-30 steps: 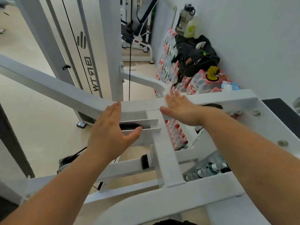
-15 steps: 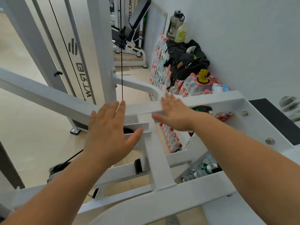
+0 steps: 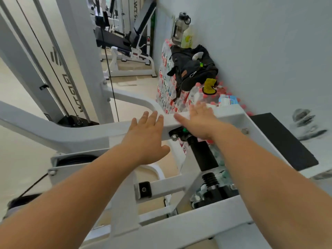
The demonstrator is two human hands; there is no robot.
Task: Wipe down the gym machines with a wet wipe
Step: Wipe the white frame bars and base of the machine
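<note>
Two bare hands press flat on the white crossbar (image 3: pixel 115 131) of a gym machine, seen from a head-worn camera looking down. The left hand (image 3: pixel 147 135) lies with fingers stretched and slightly spread over the bar's top edge, thumb hanging free below it. The right hand (image 3: pixel 199 121) rests just beside it, palm down, fingers extended toward the wall (image 3: pixel 260 42); a pale sliver at its fingertips may be the wipe (image 3: pixel 209 105), though motion blur leaves that unclear. Neither hand is closed around anything that can be made out. Beneath the right wrist a black cylinder (image 3: pixel 203 153) runs down from a bolted bracket to a threaded part of the frame. A black pad (image 3: pixel 282 141) sits at the right. Against the wall, packs of bottled water (image 3: pixel 167 83) are stacked, with a black bag (image 3: pixel 192 67) on top, a yellow item (image 3: pixel 209 86) beside it, and a large clear jug (image 3: pixel 180 26) behind. A white upright (image 3: pixel 84 56) and cable (image 3: pixel 109 74) rise beyond the bar, and another bench (image 3: pixel 125 51) stands farther back.
</note>
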